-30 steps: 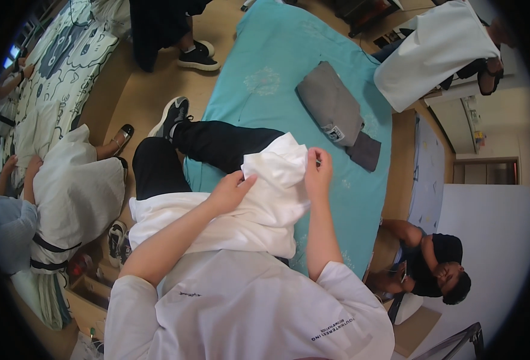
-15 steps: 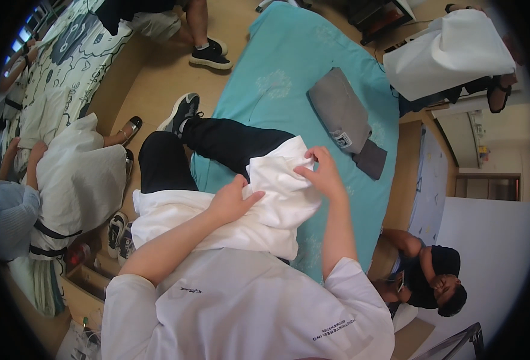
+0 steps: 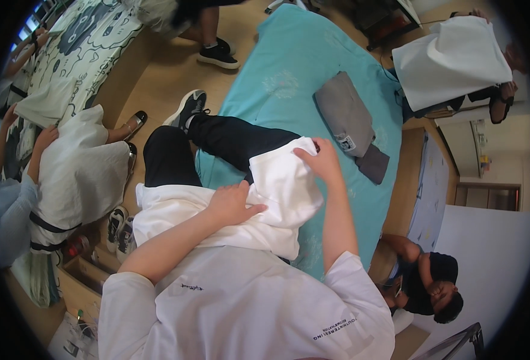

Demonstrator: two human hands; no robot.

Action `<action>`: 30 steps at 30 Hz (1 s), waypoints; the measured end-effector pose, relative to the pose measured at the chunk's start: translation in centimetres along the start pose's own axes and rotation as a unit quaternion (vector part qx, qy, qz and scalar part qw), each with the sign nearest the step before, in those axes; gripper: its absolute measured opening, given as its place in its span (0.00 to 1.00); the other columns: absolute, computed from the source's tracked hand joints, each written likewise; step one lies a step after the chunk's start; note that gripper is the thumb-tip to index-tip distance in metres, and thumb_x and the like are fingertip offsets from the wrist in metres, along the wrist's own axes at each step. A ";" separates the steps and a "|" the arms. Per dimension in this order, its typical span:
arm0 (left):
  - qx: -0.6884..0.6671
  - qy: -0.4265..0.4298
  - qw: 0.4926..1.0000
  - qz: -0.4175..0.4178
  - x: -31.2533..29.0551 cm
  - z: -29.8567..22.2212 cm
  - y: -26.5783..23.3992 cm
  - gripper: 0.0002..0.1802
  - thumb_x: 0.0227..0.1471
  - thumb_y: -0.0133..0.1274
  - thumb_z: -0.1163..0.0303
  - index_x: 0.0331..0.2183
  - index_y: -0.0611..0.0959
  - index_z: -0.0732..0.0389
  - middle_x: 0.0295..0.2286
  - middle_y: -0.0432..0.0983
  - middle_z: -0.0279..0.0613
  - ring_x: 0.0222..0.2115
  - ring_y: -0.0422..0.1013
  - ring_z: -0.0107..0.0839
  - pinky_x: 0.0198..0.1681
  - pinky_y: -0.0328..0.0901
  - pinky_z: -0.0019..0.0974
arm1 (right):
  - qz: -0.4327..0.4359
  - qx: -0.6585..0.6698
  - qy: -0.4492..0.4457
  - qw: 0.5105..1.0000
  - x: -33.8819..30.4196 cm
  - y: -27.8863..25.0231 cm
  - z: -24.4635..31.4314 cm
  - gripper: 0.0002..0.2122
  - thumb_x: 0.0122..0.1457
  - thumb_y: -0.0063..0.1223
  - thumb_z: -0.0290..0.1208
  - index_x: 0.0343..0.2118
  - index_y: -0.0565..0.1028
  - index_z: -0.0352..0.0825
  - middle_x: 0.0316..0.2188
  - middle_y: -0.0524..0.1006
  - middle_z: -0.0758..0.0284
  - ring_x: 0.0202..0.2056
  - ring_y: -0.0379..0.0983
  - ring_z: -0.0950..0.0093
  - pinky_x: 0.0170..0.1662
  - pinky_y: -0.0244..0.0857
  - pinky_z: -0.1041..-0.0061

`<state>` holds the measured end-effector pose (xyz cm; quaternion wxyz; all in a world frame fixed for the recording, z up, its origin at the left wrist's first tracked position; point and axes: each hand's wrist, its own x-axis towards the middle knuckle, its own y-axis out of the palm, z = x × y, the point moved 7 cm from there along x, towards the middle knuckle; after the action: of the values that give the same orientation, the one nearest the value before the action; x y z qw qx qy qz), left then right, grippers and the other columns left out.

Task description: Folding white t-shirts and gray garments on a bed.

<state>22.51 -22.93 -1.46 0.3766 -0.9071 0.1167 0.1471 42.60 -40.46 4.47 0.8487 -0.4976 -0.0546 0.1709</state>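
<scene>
A white garment [image 3: 217, 231] lies bunched across my lap, over my black trousers, with a folded part spread on my right thigh. My left hand [image 3: 233, 204] rests on the garment near its middle, thumb apart from the fingers; their tips sit by the left side of the folded part. At the far right corner of that part, my right hand [image 3: 322, 159] pinches the cloth's edge between thumb and fingers. Beyond my right hand, a folded grey garment [image 3: 344, 111] with a white label lies on the turquoise bedsheet [image 3: 277, 78], a darker grey piece [image 3: 373, 164] against its near end.
On the left, a seated person in a white skirt [image 3: 78, 168] handles white cloth beside a patterned bed [image 3: 106, 54]. Another person holds up a white cloth [image 3: 451, 63] at far right; one in black [image 3: 439, 282] sits at lower right. Shoes [image 3: 116, 225] and an open drawer [image 3: 84, 276] are at left.
My right hand has flattened the folded part's corner and shifted slightly up along its edge. The left fingers have settled lower onto the cloth. The person at left has raised their white cloth.
</scene>
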 end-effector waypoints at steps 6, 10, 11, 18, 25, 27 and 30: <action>0.025 -0.001 0.998 0.055 -0.2 0.0 -0.3 0.44 0.45 0.57 0.32 0.41 0.74 0.67 0.41 0.76 0.58 0.44 0.74 0.51 0.49 0.65 0.50 | 0.085 0.125 0.044 0.988 -0.1 0.5 0.2 0.20 0.43 0.74 0.35 0.35 0.76 0.29 0.27 0.79 0.67 0.28 0.73 0.77 0.35 0.67 0.74; 0.029 0.038 0.998 0.042 0.5 0.0 0.0 0.48 0.45 0.58 0.32 0.47 0.73 0.70 0.45 0.73 0.61 0.48 0.71 0.53 0.52 0.64 0.49 | 0.102 0.159 0.022 0.982 -0.2 0.3 0.2 0.15 0.45 0.73 0.30 0.28 0.74 0.32 0.23 0.74 0.73 0.26 0.67 0.83 0.30 0.62 0.77; -0.046 0.024 0.999 0.011 1.4 0.6 0.2 0.47 0.46 0.60 0.36 0.50 0.73 0.70 0.44 0.75 0.58 0.47 0.72 0.52 0.54 0.64 0.48 | 0.101 0.217 0.010 0.971 -0.5 0.0 0.5 0.15 0.46 0.72 0.29 0.26 0.71 0.33 0.21 0.71 0.75 0.25 0.63 0.84 0.28 0.59 0.79; -0.387 0.040 0.921 0.032 5.5 -2.9 -2.6 0.37 0.49 0.63 0.45 0.50 0.78 0.66 0.41 0.77 0.53 0.45 0.73 0.44 0.52 0.67 0.41 | 0.043 0.329 -0.072 0.941 -3.8 -5.8 4.9 0.17 0.49 0.71 0.24 0.21 0.66 0.38 0.21 0.67 0.79 0.25 0.59 0.88 0.26 0.54 0.82; -0.537 0.070 0.835 0.095 4.2 -7.7 -10.3 0.18 0.47 0.69 0.68 0.27 0.71 0.57 0.29 0.73 0.29 0.30 0.67 0.19 0.35 0.65 0.28 | -0.023 0.384 -0.156 0.910 -6.3 -12.1 7.5 0.19 0.50 0.71 0.23 0.21 0.64 0.38 0.22 0.69 0.78 0.26 0.59 0.88 0.29 0.54 0.83; -0.505 0.114 0.852 0.081 3.1 -9.5 -12.7 0.22 0.46 0.69 0.70 0.25 0.67 0.55 0.27 0.70 0.27 0.29 0.63 0.17 0.32 0.61 0.25 | -0.047 0.405 -0.174 0.896 -6.7 -13.5 8.0 0.18 0.51 0.70 0.24 0.21 0.65 0.38 0.22 0.69 0.77 0.26 0.58 0.87 0.29 0.53 0.83; -0.349 0.277 0.894 -0.043 0.3 -11.9 -17.0 0.20 0.48 0.66 0.76 0.27 0.67 0.56 0.27 0.68 0.31 0.30 0.64 0.18 0.34 0.62 0.25 | -0.076 0.447 -0.150 0.879 -6.5 -14.4 8.4 0.18 0.52 0.70 0.24 0.21 0.65 0.38 0.21 0.69 0.76 0.26 0.59 0.87 0.29 0.53 0.83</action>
<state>30.41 -19.80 17.49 -0.0055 -0.9884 0.1186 -0.0951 37.73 -42.25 21.61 0.9729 -0.0283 -0.1363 0.1846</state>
